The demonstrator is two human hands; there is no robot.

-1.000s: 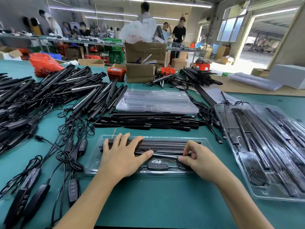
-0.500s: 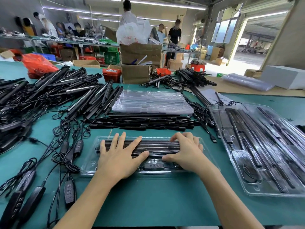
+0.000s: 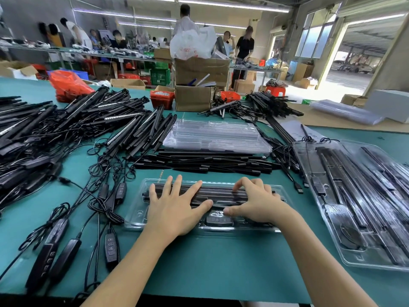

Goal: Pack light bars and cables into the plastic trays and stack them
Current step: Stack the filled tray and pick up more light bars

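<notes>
We see the clear tray [image 3: 137, 214] on the green worktop [image 3: 210, 262], light bars [image 3: 217, 193] inside; our left hand [image 3: 174, 209] presses flat, fingers spread, while our right hand [image 3: 254, 204] presses them with curled fingertips.

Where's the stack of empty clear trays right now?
In the head view, the stack of empty trays sits mid-table, beyond the tray being packed, resting on a row of loose black light bars and just before the cardboard box.
</notes>
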